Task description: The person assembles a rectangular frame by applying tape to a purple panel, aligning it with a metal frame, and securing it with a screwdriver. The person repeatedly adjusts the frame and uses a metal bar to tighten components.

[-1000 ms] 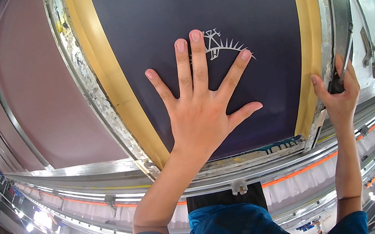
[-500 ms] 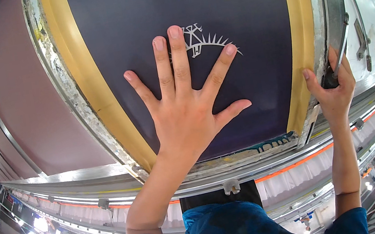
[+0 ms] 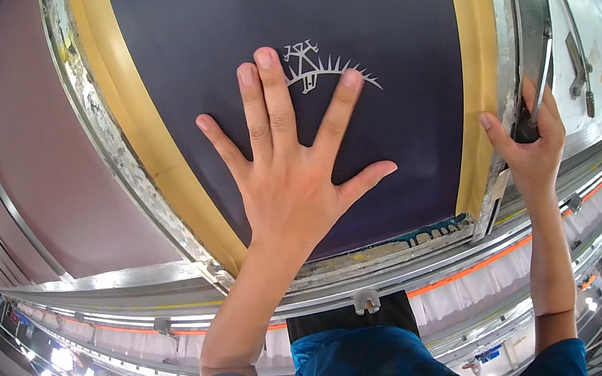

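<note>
Screen-printing frame (image 3: 74, 67): under left hand (image 3: 287, 190) | left: splayed palm-down over dark mesh (image 3: 399, 155), grasping nothing | right hand (image 3: 537, 148): curled at right rail (image 3: 498, 11) beside metal rod (image 3: 542, 76), hold unclear | handling: probably stiff, weighty; mesh fragile; best held by rails

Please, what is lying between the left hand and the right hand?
In the head view, between the left hand and the right hand lie a stretch of dark panel, then the yellow strip along its right side and the worn frame edge.

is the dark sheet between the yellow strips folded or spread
Spread: the dark sheet looks smooth between the yellow strips, without visible folds.
</note>
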{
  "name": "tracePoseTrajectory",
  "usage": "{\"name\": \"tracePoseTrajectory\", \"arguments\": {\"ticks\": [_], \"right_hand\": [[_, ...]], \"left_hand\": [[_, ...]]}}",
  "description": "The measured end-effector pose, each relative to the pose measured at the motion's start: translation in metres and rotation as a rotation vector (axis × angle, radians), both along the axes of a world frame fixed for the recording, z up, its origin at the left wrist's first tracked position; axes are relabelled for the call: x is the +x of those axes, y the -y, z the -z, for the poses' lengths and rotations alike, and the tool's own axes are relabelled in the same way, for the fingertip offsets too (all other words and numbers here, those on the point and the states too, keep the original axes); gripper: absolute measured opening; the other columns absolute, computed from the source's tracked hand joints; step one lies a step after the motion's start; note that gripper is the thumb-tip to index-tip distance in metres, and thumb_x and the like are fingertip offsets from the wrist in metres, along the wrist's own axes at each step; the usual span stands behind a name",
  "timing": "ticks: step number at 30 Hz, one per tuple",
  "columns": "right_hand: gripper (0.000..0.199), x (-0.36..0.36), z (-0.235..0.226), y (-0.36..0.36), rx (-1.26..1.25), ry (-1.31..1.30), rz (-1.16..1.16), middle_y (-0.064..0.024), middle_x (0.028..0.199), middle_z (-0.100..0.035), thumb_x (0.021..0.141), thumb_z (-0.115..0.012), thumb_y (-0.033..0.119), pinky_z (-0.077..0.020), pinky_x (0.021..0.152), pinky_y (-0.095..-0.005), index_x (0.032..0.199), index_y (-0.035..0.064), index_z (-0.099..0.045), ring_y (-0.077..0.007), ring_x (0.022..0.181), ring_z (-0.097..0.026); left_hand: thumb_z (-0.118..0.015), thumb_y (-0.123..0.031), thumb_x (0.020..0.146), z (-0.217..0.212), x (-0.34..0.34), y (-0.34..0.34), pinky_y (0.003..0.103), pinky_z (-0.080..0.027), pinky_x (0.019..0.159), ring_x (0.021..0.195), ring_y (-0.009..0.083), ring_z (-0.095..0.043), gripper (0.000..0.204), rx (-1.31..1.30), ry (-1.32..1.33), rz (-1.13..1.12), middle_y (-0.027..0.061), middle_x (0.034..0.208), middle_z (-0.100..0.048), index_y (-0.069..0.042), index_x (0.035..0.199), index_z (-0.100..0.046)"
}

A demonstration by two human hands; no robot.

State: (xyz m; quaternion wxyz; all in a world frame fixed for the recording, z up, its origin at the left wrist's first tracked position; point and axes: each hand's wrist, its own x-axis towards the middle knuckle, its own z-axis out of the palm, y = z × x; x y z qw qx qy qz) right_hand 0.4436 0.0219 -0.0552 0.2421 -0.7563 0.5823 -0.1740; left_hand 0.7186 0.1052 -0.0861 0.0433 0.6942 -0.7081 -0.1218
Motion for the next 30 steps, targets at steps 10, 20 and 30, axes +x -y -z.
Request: {"name": "tracePoseTrajectory", "arguments": {"ticks": [10, 20, 30], "right_hand": [[0.031, -0.087, -0.002, 0.045, 0.096, 1.436, 0.719, -0.0033, 0.079, -0.041, 0.107, -0.047, 0.026, -0.0395, 0.069, -0.0328, 0.08, 0.0129, -0.039, -0.0184, 0.073, -0.038], [0.032, -0.067, 0.004, 0.046, 0.216, 1.409, 0.611, -0.0017, 0.074, -0.039, 0.105, -0.053, 0.023, -0.0383, 0.06, -0.0284, 0.077, 0.0124, -0.04, -0.0144, 0.07, -0.038], [0.057, 0.023, -0.005, 0.028, 0.085, -0.076, 0.126, -0.0031, 0.092, -0.057, 0.08, -0.085, 0.02, -0.0433, 0.068, -0.0252, 0.128, -0.0034, -0.065, -0.0108, 0.077, -0.052]], "left_hand": [[-0.051, -0.093, 0.07, 0.002, 0.001, -0.002, 0.068, -0.002, 0.118, 0.153, 0.0482, -0.014, 0.099, 0.005, -0.003, -0.018, 0.0336, 0.163, -0.016, -0.039, 0.153, -0.044], [-0.049, -0.092, 0.073, 0.0, 0.002, 0.0, 0.07, -0.002, 0.117, 0.153, 0.0484, -0.014, 0.097, 0.02, -0.013, -0.012, 0.0338, 0.162, -0.017, -0.04, 0.153, -0.043], [-0.058, -0.086, 0.072, -0.019, 0.013, 0.011, 0.068, -0.006, 0.117, 0.151, 0.0447, -0.023, 0.09, 0.091, -0.059, -0.001, 0.0279, 0.163, -0.023, -0.04, 0.149, -0.05]]}}
